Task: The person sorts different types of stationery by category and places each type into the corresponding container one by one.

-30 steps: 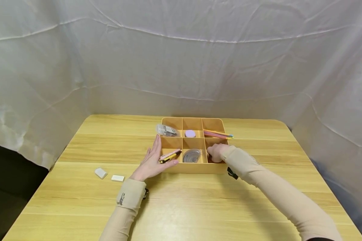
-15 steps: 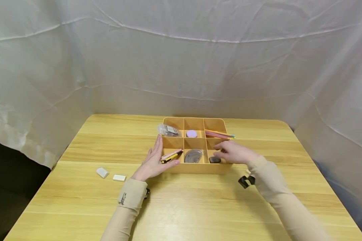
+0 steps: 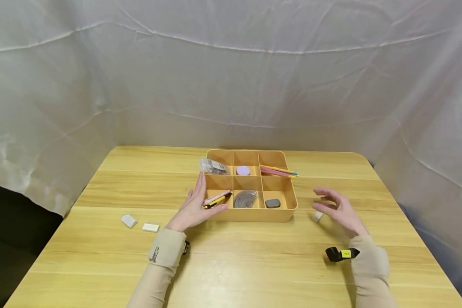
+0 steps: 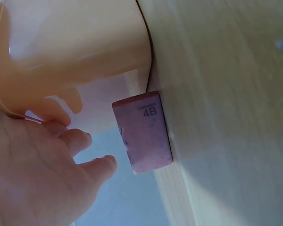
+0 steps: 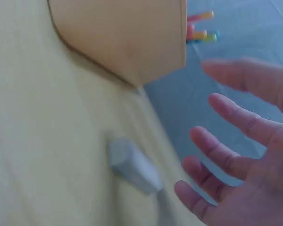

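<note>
My left hand (image 3: 195,208) rests at the left wall of an orange six-compartment organizer box (image 3: 250,215), its fingers straight along the side and the thumb over the front corner. Over the table right of the box, my right hand (image 3: 340,212) hovers with spread, loosely bent fingers and nothing in them. Just beneath it lies a white eraser (image 3: 318,216), also seen as a blurred block (image 5: 134,165) in the right wrist view. A dark grey eraser (image 3: 272,203) sits in the front right compartment. In the left wrist view, an eraser (image 4: 144,133) marked 4B lies near the left hand.
Two white erasers, one a slanted block (image 3: 128,221), lie left of the box. Its compartments hold a yellow-black pen (image 3: 217,200), a protractor (image 3: 245,199), a round lilac item (image 3: 243,170), a clear packet (image 3: 214,166) and colored sticks (image 3: 278,172). A pale curtain (image 3: 231,85) hangs behind.
My right hand has come out of the front right compartment, leaving the dark grey eraser there, and moved right to above the white eraser. The left hand has stayed at the box.
</note>
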The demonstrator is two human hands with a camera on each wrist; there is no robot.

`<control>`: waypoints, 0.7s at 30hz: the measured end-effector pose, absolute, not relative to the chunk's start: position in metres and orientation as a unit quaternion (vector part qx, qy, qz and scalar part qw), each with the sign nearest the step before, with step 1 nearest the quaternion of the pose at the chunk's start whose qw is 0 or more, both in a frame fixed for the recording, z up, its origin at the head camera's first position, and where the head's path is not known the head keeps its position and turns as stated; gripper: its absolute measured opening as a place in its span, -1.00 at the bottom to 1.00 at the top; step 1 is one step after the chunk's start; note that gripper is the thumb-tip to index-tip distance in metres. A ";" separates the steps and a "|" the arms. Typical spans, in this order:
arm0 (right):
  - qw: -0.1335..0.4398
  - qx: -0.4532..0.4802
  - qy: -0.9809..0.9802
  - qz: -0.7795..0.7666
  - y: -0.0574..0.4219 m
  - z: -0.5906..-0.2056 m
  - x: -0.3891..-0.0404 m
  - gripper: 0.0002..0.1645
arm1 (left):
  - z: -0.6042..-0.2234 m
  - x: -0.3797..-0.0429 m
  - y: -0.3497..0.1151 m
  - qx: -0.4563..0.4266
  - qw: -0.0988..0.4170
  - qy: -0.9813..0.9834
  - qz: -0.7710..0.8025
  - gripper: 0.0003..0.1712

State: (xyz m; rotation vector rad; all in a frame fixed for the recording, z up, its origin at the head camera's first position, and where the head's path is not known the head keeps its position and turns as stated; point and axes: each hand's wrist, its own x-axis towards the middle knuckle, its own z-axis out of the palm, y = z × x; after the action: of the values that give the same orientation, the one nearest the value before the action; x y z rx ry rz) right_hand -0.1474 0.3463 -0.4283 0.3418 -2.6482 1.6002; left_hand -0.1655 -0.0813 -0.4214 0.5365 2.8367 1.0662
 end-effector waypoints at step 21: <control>0.005 0.108 -0.858 0.501 0.353 -0.464 -0.141 -0.35 | -0.419 -0.164 -0.081 0.169 0.044 0.918 0.357 0.40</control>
State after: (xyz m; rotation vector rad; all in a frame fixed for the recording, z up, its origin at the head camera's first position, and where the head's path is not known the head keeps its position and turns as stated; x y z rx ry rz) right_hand -0.1405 0.3534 -0.4636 0.3369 -2.6879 1.5702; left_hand -0.1637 -0.0814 -0.4188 0.5171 2.8051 1.0907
